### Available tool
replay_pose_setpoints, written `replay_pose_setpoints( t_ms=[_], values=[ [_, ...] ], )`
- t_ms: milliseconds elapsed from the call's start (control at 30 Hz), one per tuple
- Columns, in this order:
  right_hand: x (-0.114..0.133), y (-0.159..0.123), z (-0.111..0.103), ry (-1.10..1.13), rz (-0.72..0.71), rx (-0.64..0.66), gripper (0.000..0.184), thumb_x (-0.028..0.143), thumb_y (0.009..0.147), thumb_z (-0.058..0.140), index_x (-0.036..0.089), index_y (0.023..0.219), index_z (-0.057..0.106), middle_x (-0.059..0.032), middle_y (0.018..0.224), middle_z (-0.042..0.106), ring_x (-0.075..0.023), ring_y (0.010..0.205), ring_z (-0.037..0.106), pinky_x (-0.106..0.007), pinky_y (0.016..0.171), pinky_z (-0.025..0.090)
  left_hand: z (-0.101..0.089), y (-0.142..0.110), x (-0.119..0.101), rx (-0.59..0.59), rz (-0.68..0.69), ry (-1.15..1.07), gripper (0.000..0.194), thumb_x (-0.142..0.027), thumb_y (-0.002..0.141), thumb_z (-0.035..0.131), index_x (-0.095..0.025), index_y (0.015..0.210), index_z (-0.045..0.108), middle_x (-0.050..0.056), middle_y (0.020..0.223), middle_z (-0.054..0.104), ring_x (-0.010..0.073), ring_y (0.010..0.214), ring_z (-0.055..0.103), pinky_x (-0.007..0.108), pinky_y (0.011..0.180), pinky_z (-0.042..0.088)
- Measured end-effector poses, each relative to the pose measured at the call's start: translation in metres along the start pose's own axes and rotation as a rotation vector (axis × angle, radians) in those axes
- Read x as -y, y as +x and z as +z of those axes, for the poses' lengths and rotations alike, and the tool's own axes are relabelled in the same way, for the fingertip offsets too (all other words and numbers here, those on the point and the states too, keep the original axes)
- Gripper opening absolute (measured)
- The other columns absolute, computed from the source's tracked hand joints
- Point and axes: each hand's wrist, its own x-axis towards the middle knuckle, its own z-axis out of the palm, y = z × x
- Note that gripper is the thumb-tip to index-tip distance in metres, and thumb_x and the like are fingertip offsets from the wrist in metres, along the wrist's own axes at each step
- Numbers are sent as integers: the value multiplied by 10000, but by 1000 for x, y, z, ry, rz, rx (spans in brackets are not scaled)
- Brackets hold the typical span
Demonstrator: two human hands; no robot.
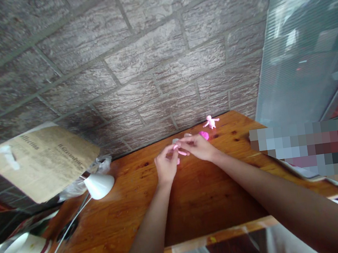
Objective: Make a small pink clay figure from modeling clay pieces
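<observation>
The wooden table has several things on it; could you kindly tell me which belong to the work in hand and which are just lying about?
In the work:
Pink piece, at the fingers of the left hand and right hand
Pink figure and magenta lump, probably, judging by colour and nearness

Apparently just lying about:
White cone-shaped base
Clear plastic bag

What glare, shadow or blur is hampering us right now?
In the head view, bright reflections streak the glassy panel at right, the wooden table darkens between the forearms, a pixelated patch hides whatever lies behind it, and the pink piece at the hands is too small and soft to identify.
</observation>
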Motion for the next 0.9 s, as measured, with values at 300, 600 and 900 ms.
replay_pose_setpoints(
  t_ms=[300,600,900],
  values=[
    [-5,1,1,357,199,20,478,595,724,772,153,907,783,-5,742,613,-101,583,533,-267,565,470,0,-1,-3,2,6,78,232,-418,819,726,-215,912,787,41,763,776,160,539,679,254,581,542],
    [-8,2,-2,249,154,6,415,550,772,743,159,900,798,-41,804,683,-127,649,584,-256,571,482,2,-3,-4,18,30,110,226,-397,844,700,-222,946,801,56,865,795,166,557,679,257,563,530],
    [-4,3,-5,219,262,-43,393,525,771,744,174,946,773,-75,950,759,-162,768,652,-217,537,483,3,8,9,-131,-161,-192,399,-487,755,762,-172,997,734,48,807,758,138,531,653,243,492,528]
  ],
)
